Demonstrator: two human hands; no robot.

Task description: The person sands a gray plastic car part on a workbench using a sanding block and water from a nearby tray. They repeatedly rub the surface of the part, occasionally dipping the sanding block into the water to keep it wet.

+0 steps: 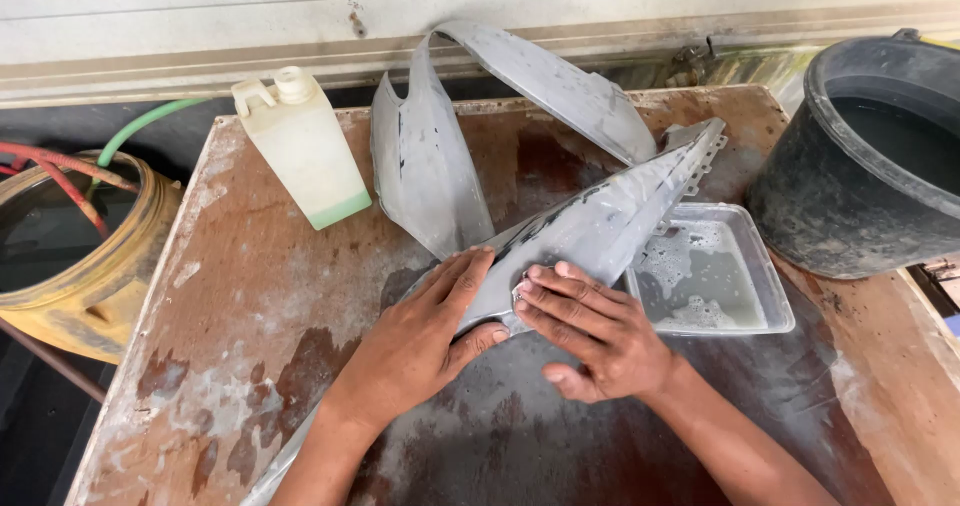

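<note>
In the head view, the left hand [420,341] lies flat with fingers [468,278] spread on a long grey plastic panel [590,231] near the middle of the wet brown surface [250,316]. The right hand [595,336] presses on the panel's lower edge, fingers extended, gripping nothing. A clear tray [770,296] of soapy water sits just beside the panel toward the right edge; a white jug [305,151] stands by the far edge.

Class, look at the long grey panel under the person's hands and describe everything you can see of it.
The grey panel is a long, pointed, curved shell, seemingly plastic, matt grey with dark scuffs and a wet, dusty film. One edge near its upper end has small notched tabs. It lies slanting across the wet wooden table, its upper end over the clear tray of soapy water. The left hand lies flat on it; the right hand presses on it with its fingers.
</note>
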